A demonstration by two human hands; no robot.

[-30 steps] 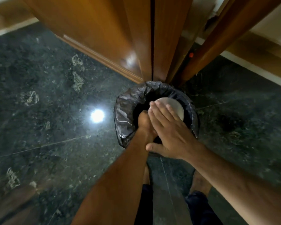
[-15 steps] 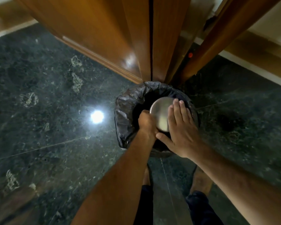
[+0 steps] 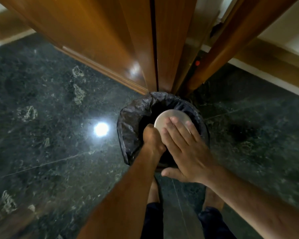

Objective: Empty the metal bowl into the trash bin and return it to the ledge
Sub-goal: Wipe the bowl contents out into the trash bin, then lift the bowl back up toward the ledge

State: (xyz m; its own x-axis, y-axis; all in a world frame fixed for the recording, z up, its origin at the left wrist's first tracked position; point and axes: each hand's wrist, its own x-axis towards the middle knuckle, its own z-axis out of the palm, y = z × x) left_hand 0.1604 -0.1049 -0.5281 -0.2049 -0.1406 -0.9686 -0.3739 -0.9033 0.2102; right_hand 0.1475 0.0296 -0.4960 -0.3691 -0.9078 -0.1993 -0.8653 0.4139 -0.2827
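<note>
The metal bowl (image 3: 169,116) is turned upside down over the mouth of the trash bin (image 3: 129,125), which is lined with a black bag. My left hand (image 3: 151,139) grips the bowl's near-left rim from inside the bin opening. My right hand (image 3: 183,149) lies flat on the bowl's upturned base, fingers spread and pointing away from me. The bowl's inside and whatever it held are hidden.
The bin stands on a dark green marble floor (image 3: 50,135) against wooden door panels (image 3: 121,40) and a door frame (image 3: 219,54). My bare feet (image 3: 154,190) are just behind the bin. A ceiling light reflects on the floor to the left.
My right hand lifted off toward the right side of the bowl, then came back flat onto its base. The bowl stayed upside down over the bin, held by my left hand.
</note>
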